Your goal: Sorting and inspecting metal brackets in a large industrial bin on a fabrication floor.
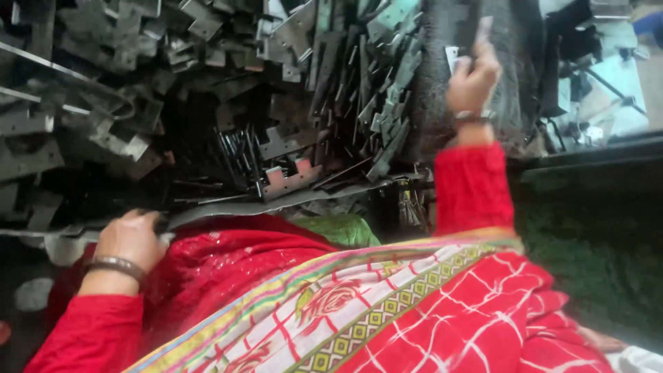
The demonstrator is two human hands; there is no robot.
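Observation:
My left hand (131, 238) rests low at the left, fingers curled over the end of a long flat metal strip (276, 204) that runs rightward across my lap. My right hand (473, 76) is raised at the upper right, fingers closed around a small flat metal piece (481, 31), blurred, held in front of a dark grey panel (442, 62). Both wrists wear bangles and red sleeves. A notched metal bracket (293, 181) lies between the hands.
Heaps of grey stamped metal brackets (110, 103) and thin rods (238, 155) fill the upper left and centre. Red patterned cloth (387, 304) covers my lap. A dark machine frame (587, 173) stands at the right, with a green bag (338, 228) by the lap.

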